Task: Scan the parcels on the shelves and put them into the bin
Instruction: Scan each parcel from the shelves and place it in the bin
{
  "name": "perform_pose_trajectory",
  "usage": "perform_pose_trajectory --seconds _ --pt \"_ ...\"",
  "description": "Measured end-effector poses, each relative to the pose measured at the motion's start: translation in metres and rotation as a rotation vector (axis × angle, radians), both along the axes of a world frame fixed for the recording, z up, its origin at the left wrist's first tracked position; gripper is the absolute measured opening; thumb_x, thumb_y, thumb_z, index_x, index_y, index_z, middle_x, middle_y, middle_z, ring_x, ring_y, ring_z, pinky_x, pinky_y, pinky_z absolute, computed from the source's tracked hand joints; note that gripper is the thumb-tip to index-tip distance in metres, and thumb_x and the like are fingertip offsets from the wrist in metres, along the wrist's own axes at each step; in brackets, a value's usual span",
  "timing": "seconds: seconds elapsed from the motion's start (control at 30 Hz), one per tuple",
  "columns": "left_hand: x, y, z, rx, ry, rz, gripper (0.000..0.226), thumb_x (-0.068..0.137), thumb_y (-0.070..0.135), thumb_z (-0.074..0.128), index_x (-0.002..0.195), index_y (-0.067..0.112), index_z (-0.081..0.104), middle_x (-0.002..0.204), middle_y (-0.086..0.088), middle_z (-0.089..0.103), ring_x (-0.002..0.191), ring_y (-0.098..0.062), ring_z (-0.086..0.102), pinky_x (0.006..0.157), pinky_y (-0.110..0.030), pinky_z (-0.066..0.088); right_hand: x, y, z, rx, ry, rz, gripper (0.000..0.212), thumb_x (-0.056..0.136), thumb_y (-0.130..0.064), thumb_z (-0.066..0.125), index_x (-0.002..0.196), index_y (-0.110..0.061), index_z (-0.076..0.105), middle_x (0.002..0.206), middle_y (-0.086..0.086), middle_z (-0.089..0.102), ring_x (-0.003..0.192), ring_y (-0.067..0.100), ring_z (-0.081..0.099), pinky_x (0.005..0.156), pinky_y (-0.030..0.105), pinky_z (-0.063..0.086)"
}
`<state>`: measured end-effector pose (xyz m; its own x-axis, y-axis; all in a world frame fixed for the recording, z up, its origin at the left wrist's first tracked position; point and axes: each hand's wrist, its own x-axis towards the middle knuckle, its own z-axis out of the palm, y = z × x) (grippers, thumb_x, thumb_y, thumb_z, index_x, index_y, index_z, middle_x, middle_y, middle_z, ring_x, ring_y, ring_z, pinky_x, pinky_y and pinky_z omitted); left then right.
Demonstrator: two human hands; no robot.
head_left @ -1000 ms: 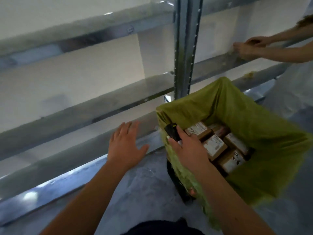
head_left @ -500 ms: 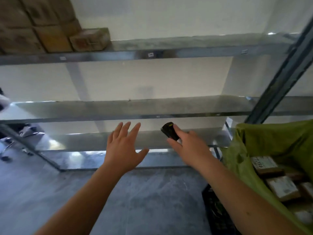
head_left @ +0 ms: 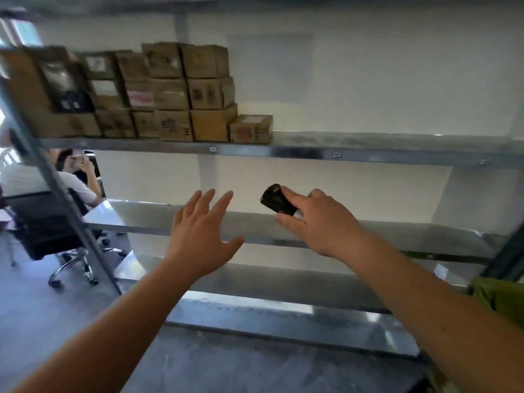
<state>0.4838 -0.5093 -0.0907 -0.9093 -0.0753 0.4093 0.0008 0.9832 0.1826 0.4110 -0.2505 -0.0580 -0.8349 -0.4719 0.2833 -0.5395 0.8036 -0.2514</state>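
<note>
Left hand (head_left: 198,236) is empty, fingers straight and spread, palm forward, raised in front of the middle shelf (head_left: 368,231). Right hand (head_left: 314,219) grips the scanner (head_left: 275,198), thumb under it, index finger along its top, nose aimed up and left

Parcels (head_left: 158,92) sit on the upper shelf (head_left: 368,150), stacked in rows at its left end. They lie up and to the left of both hands, well apart from either. The nearest one is the single low box (head_left: 251,128) at the right end of the stack, standing alone on the shelf just beside the taller columns, long axis along the shelf edge, label on top. It's above the gap between the two hands, slightly closer to the left one

Bin (head_left: 499,296) is only a green corner at the right edge, low, behind the right forearm

My read: this is the reach-for-next-parcel step. The free left hand is the one to take the low box since the right is busy with the scanner. The move is up and a bit right for the left hand. The scanner already points roughly that way, so the scan could happen on the shelf or once the box is in hand; can't tell which. After that the box has to cross right and down to the bin, across the right arm's side

Risk: blur on the stack, labels unreadable here
</note>
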Motion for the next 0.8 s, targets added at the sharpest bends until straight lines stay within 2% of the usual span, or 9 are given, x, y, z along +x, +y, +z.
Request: perform_pose_trajectory --seconds 0.1,0.17,0.27,0.33,0.47,0.63,0.8 --pt "-0.017 -0.014 0.028 -0.028 0.051 -0.010 0.096 0.086 0.077 0.057 0.163 0.044 0.010 0.174 -0.003 0.018 0.161 -0.029 0.009 0.127 -0.056 0.017 -0.018 -0.014 0.029 0.016 0.078 0.007 0.079 0.089 -0.083 0.027 0.158 -0.049 0.016 0.102 -0.002 0.045 0.080 0.013 0.047 0.060 0.029 0.036" --pt "-0.034 -0.018 0.046 -0.056 0.091 -0.005 0.096 0.087 0.077 0.059 0.163 0.044 0.010 0.174 -0.002 0.017 0.161 -0.029 0.009 0.126 -0.055 0.018 -0.031 -0.021 0.045 0.023 0.102 0.008 0.077 0.091 -0.082 0.030 0.159 -0.049 0.017 0.105 -0.001 0.045 0.079 0.011 0.047 0.060 0.027 0.036" --pt "-0.065 -0.023 0.071 -0.074 0.144 -0.014 0.096 0.086 0.077 0.059 0.163 0.042 0.013 0.173 -0.002 0.020 0.160 -0.028 0.012 0.125 -0.054 0.021 -0.058 -0.025 0.065 0.007 0.094 -0.006 0.075 0.092 -0.081 0.034 0.159 -0.050 0.020 0.120 0.005 0.051 0.097 0.023 0.056 0.075 0.037 0.050" --pt "-0.083 -0.025 0.084 -0.082 0.164 -0.021 0.096 0.085 0.077 0.060 0.163 0.041 0.017 0.172 -0.001 0.022 0.160 -0.028 0.013 0.124 -0.055 0.022 -0.073 -0.026 0.073 0.016 0.091 -0.008 0.074 0.092 -0.081 0.035 0.158 -0.051 0.020 0.127 0.006 0.052 0.107 0.027 0.057 0.080 0.040 0.049" --pt "-0.140 -0.030 0.109 -0.080 0.193 -0.072 0.094 0.086 0.074 0.062 0.162 0.042 0.018 0.171 0.004 0.024 0.159 -0.026 0.015 0.126 -0.051 0.019 -0.125 -0.026 0.086 0.054 0.126 -0.011 0.073 0.092 -0.081 0.033 0.158 -0.053 0.016 0.118 0.004 0.051 0.096 0.022 0.053 0.072 0.036 0.043" --pt "-0.221 -0.030 0.125 -0.007 0.148 -0.091 0.091 0.083 0.068 0.063 0.159 0.044 0.020 0.163 0.007 0.033 0.151 -0.024 0.029 0.122 -0.049 0.029 -0.197 -0.026 0.095 0.077 0.118 -0.020 0.073 0.091 -0.083 0.030 0.156 -0.055 0.015 0.108 -0.001 0.047 0.097 0.023 0.054 0.078 0.038 0.049" --pt "-0.311 -0.030 0.124 0.065 0.035 -0.136 0.084 0.085 0.051 0.072 0.156 0.045 0.026 0.160 0.008 0.038 0.146 -0.022 0.036 0.117 -0.047 0.039 -0.276 -0.027 0.091 0.088 0.091 -0.028 0.072 0.091 -0.083 0.030 0.155 -0.054 0.014 0.108 0.000 0.049 0.090 0.021 0.054 0.074 0.036 0.048"
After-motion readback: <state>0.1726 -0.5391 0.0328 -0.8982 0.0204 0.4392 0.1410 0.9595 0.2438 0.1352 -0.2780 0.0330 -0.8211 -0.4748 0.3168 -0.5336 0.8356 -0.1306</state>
